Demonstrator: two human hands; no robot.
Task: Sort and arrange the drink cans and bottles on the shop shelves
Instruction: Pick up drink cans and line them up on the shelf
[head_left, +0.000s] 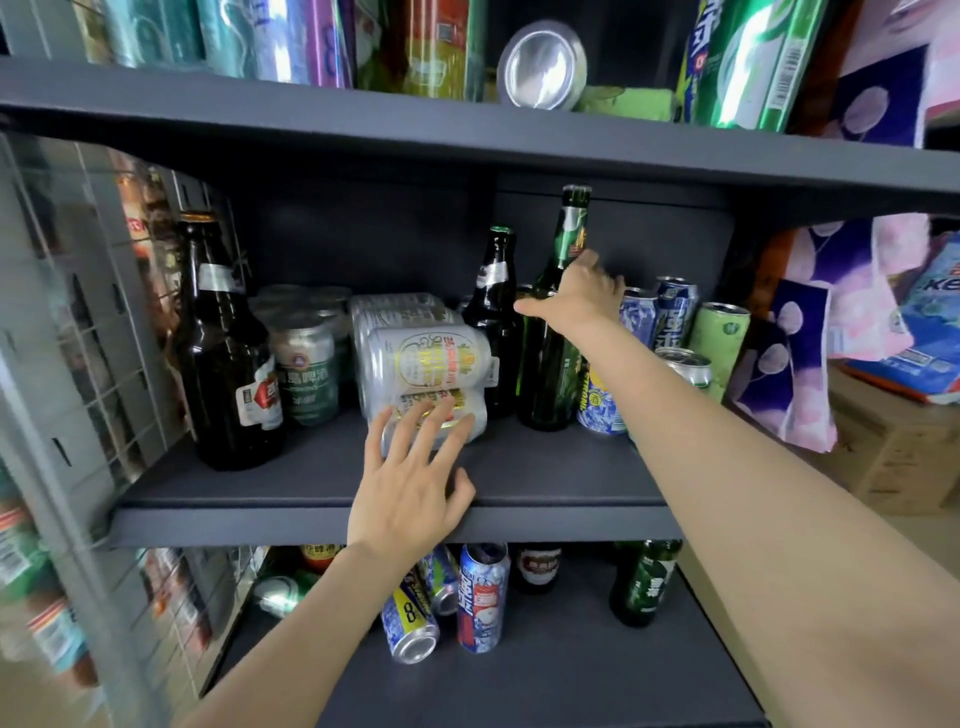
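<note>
Head view: dark grey shop shelf (322, 480). Green bottle (550, 358) upright, neck up, right hand (582, 296) gripping its shoulder. Left of it, left hand (410, 483) spread on can pack (426, 364).

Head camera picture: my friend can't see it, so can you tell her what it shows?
A person's right hand grips a tall green bottle on the middle shelf, while the left hand, fingers spread, touches a stacked pack of white cans. Dark bottles and more cans stand around them, and cans fill the shelves above and below.
</note>
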